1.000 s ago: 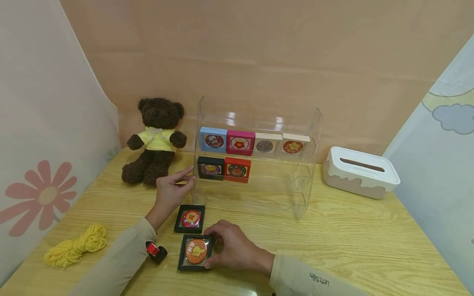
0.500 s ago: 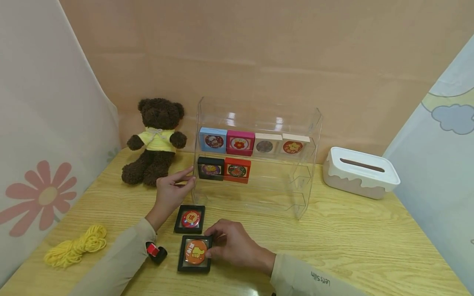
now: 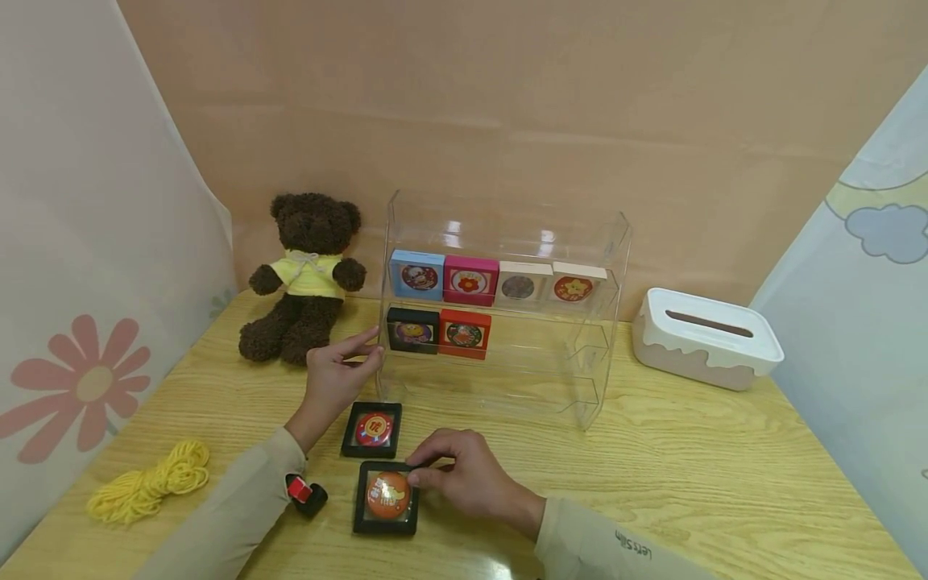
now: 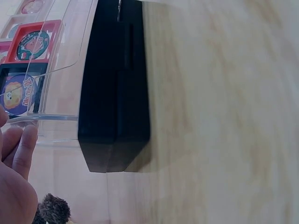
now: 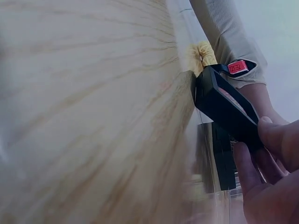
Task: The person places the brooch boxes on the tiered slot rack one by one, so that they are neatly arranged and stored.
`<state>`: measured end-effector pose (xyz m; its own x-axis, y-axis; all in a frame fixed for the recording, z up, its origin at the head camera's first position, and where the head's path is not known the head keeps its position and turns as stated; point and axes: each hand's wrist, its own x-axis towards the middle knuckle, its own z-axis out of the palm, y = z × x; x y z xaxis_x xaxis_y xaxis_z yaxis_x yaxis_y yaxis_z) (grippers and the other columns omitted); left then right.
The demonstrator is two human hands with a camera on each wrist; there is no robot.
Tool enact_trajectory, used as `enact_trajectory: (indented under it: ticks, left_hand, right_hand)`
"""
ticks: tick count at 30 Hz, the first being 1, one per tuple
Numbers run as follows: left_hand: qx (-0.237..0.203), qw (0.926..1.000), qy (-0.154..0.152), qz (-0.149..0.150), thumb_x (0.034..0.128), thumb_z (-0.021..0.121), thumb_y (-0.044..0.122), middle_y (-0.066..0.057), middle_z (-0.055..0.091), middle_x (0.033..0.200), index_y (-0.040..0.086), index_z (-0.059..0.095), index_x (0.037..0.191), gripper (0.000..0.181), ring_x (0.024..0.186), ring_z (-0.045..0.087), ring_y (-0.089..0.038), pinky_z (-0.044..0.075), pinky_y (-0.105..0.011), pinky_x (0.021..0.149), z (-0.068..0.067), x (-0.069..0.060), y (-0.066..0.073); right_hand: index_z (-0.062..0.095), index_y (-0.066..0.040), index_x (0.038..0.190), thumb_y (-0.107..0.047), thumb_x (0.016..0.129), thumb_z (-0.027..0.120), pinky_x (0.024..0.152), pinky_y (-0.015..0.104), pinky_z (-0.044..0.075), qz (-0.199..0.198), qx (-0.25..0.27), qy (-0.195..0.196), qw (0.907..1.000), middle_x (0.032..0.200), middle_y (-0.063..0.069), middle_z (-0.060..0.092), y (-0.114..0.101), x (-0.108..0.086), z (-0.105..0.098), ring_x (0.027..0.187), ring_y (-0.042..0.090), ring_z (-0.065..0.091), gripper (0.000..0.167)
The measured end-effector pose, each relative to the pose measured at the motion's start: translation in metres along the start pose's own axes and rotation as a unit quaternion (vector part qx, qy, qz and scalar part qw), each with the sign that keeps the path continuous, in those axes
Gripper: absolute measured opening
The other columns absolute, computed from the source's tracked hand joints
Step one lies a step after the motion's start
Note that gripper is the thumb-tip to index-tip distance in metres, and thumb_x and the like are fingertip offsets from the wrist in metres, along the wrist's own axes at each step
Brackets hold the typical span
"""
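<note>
My left hand (image 3: pixel 337 380) pinches the left side edge of a clear acrylic display rack (image 3: pixel 500 387). In the left wrist view, thumb and fingertips lie on either side of that panel's edge. My right hand (image 3: pixel 467 475) holds a black square display frame (image 3: pixel 386 528) by its upper right corner, thumb against the front rim; the right wrist view shows the frame (image 5: pixel 224 107) tilted. An orange round badge (image 3: pixel 387 495) shows through its window. Just behind it, a second black frame (image 3: pixel 371 451) with a red badge lies flat on the table, near my left wrist.
Several small framed badges stand on the rack, including blue (image 3: pixel 416 275), magenta (image 3: pixel 471 280), black (image 3: pixel 413 330) and red (image 3: pixel 465 333) ones. A brown teddy bear (image 3: pixel 308 282) sits left, a white tissue box (image 3: pixel 703 338) right, and yellow yarn (image 3: pixel 148 483) lies front left.
My right hand has shifted slightly right, its thumb moving up from the frame's lower edge. The held frame has tilted a little and its badge's print now sits at another angle. The left hand stays put.
</note>
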<state>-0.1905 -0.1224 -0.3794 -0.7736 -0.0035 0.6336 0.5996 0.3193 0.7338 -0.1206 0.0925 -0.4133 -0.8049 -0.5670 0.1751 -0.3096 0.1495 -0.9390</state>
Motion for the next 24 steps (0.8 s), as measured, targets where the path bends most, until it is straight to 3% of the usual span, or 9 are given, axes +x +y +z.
enact_trajectory:
  ticks: [6, 16, 24]
  left_hand:
    - [-0.002, 1.0, -0.001, 0.002, 0.0821, 0.066, -0.011, -0.02, 0.069, 0.082, -0.011, 0.067, 0.108, 0.026, 0.071, 0.068, -0.033, 0.056, -0.024, 0.059, 0.0, 0.0, 0.0]
    - [0.001, 0.9999, 0.003, 0.012, 0.0816, 0.067, -0.011, -0.019, 0.069, 0.081, -0.011, 0.067, 0.106, 0.025, 0.07, 0.068, -0.015, 0.056, -0.025, 0.058, 0.0, 0.0, -0.001]
    - [-0.003, 0.9999, 0.002, 0.015, 0.0815, 0.067, -0.012, -0.02, 0.069, 0.081, -0.012, 0.067, 0.107, 0.025, 0.071, 0.068, -0.011, 0.055, -0.023, 0.058, 0.0, 0.0, -0.001]
  right_hand:
    - [0.075, -0.006, 0.089, -0.007, 0.083, 0.073, 0.073, 0.027, 0.055, 0.003, 0.006, 0.005, 1.0, 0.092, -0.001, 0.066, -0.002, -0.004, -0.005, 0.087, 0.012, 0.062, 0.006]
    - [0.075, -0.002, 0.088, -0.003, 0.083, 0.072, 0.071, 0.03, 0.056, -0.008, 0.018, 0.018, 0.9996, 0.092, 0.004, 0.067, -0.002, -0.01, -0.014, 0.088, 0.015, 0.063, 0.006]
    - [0.073, 0.002, 0.09, 0.0, 0.084, 0.07, 0.071, 0.033, 0.057, -0.031, 0.042, 0.018, 0.9985, 0.095, 0.012, 0.066, 0.003, -0.018, -0.026, 0.088, 0.018, 0.063, 0.007]
